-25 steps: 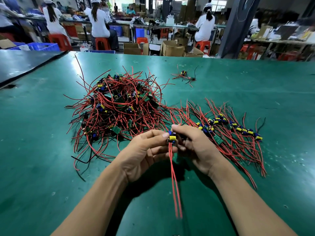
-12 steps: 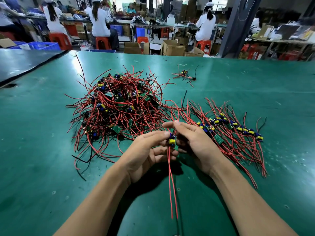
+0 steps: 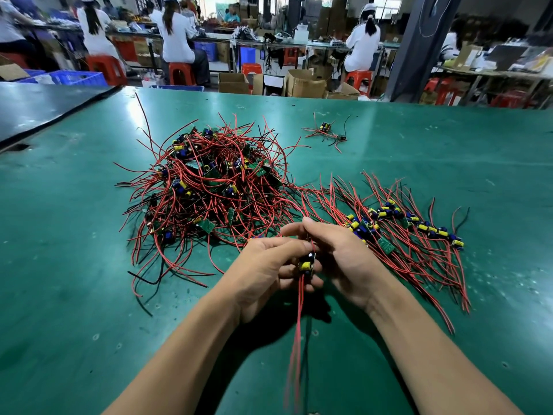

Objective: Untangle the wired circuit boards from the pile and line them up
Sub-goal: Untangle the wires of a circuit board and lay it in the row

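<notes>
Dangling red leads (image 3: 296, 339): nearest me, thin red wires hang from the held board toward the camera. Their low ends are blurred.
Left hand (image 3: 263, 274): its fingers (image 3: 281, 245) are curled round the left side of a small circuit board carrying a yellow cylinder and dark blue parts (image 3: 306, 263). They grip it over the green counter (image 3: 74, 295), between both hands.
Right hand (image 3: 344, 262): thumb and forefinger are pressed together, pinching the upper red leads (image 3: 312, 245) just above the board. The other fingers are loosely curled below.
Board axis: the long axis runs with its wires, near to far, tipped slightly right at the top. The dangling leads point at me and the upper leads point off toward the pile.
Step in hand: I judge this to be freeing one board. I'd steady it with the left hand and draw the pinched leads slowly through the right fingers. I'd pull along their own line, never sideways, so no neighbouring board gets dragged. I cannot tell whether the far ends are out of the tangle.
Lined-up row of boards (image 3: 404, 223): it lies to the right, boards side by side with their leads fanned near and far. I'd lay this one at its left end, on the same heading.
Tangled pile of red-wired boards (image 3: 209, 187): it sits farther off to the left, its right edge meeting the row's wires.
Stray wired board (image 3: 326, 131): it lies farthest away, well apart from both.
</notes>
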`<state>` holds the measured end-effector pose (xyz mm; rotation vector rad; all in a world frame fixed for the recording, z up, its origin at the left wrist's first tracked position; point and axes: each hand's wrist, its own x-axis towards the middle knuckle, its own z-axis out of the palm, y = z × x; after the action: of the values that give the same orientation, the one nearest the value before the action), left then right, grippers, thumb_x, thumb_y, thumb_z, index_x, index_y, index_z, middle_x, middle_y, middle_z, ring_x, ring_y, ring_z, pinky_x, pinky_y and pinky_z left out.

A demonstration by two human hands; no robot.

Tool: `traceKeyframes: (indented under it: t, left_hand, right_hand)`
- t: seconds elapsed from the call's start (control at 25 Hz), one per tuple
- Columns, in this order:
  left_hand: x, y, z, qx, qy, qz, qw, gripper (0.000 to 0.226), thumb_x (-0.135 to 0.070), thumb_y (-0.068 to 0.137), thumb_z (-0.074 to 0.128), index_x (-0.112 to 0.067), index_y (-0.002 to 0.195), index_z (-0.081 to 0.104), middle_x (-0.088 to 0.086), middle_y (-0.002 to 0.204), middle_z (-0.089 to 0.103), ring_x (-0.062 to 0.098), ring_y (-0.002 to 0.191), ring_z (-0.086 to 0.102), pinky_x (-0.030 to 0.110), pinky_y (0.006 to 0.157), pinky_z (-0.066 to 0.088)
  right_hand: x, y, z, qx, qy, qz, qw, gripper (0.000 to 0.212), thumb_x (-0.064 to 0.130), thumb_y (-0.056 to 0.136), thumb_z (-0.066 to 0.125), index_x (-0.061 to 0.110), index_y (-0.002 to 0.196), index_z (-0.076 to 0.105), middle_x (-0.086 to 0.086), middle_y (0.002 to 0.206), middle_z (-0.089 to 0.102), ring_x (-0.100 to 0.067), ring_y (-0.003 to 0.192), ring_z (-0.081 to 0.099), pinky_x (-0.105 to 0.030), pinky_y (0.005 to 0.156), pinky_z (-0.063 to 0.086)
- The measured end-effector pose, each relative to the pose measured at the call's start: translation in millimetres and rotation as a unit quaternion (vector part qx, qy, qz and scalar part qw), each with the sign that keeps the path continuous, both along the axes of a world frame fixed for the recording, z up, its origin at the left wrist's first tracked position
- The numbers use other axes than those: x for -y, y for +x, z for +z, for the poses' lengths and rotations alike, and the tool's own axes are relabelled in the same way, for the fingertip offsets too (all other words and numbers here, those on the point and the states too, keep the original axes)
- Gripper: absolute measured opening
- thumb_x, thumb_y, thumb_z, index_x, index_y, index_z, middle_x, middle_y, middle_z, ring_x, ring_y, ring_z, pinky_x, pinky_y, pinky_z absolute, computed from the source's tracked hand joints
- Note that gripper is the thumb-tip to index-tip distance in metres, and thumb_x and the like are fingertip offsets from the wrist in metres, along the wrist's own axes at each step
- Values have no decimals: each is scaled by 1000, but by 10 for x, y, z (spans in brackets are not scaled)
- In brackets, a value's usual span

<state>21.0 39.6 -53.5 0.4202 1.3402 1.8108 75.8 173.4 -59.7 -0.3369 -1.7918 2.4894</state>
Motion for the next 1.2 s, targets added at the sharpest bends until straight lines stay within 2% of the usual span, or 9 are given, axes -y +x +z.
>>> traceKeyframes:
  t: [0.08, 0.2, 0.36, 0.56, 0.68, 0.8, 0.92, 1.12, 1.2]
  left_hand:
    - [-6, 0, 0, -4, -10, 6, 1000, 23, -8, 90, 61, -10, 71, 72, 15, 67, 66, 24, 51, 64, 26, 49, 54]
    - [-22, -15, -25, -20, -24, 40, 999, 25, -9, 91, 60, -11, 70, 73, 16, 70, 68, 23, 52, 65, 26, 49, 55]
    - [-13, -29, -46, -20, -23, 48, 998, 18, -8, 90, 63, -9, 76, 75, 21, 79, 71, 23, 56, 68, 27, 50, 57]
    - [12, -32, -60, -36, -38, 4, 999, 17, -9, 89, 63, -5, 77, 74, 20, 77, 71, 23, 56, 66, 28, 54, 58]
    - [3, -34, -73, -50, -46, 15, 998, 23, -6, 90, 61, -8, 71, 74, 17, 71, 68, 23, 54, 64, 28, 53, 56]
    - [9, -30, -75, -48, -50, 4, 998, 18, -5, 89, 62, -5, 74, 73, 19, 71, 65, 24, 53, 63, 27, 50, 55]
    - [7, -5, -71, -56, -49, -30, 997, 16, -5, 90, 62, -4, 76, 71, 17, 71, 65, 23, 53, 64, 27, 51, 55]
    - [-33, 11, -93, -60, -51, -2, 997, 18, -1, 89, 59, -4, 76, 72, 19, 68, 64, 25, 51, 62, 27, 49, 54]
    - [-66, 20, -116, -77, -51, 27, 995, 20, -2, 89, 58, -6, 78, 74, 16, 66, 63, 25, 48, 60, 27, 46, 52]
  right_hand:
    - [24, -12, -19, 12, 15, 11, 1000, 38, 42, 101, 51, 17, 97, 79, -11, 75, 65, -22, 52, 55, -25, 39, 44]
    - [42, -16, -25, 27, 21, 18, 999, 38, 46, 100, 53, 19, 101, 79, -7, 73, 65, -15, 52, 53, -23, 43, 46]
    - [35, 31, -18, 8, -23, 45, 999, 32, 31, 100, 58, 5, 113, 73, -10, 71, 62, -11, 47, 46, -23, 44, 47]
    - [23, 57, 0, 28, 9, 47, 998, 30, 28, 100, 59, 6, 115, 73, -4, 65, 68, -7, 42, 54, -20, 39, 46]
    - [39, 32, -11, 39, 12, 17, 999, 28, 31, 100, 60, 8, 105, 76, -6, 64, 66, -10, 43, 54, -22, 40, 48]
    - [-17, -27, -25, 29, 54, -92, 994, 31, 33, 101, 58, 14, 90, 79, -7, 85, 74, -15, 62, 65, -25, 48, 51]
    - [-85, -55, 1, 7, 50, -174, 983, 39, 35, 102, 53, 17, 78, 79, -4, 86, 76, -14, 72, 70, -24, 52, 52]
    - [-4, -81, -4, 22, -88, -159, 983, 56, 48, 102, 46, 16, 66, 76, -7, 74, 72, -17, 66, 71, -26, 51, 55]
    - [12, -87, -10, 22, -102, -135, 985, 56, 50, 101, 45, 14, 75, 78, -8, 81, 75, -18, 69, 72, -27, 56, 58]
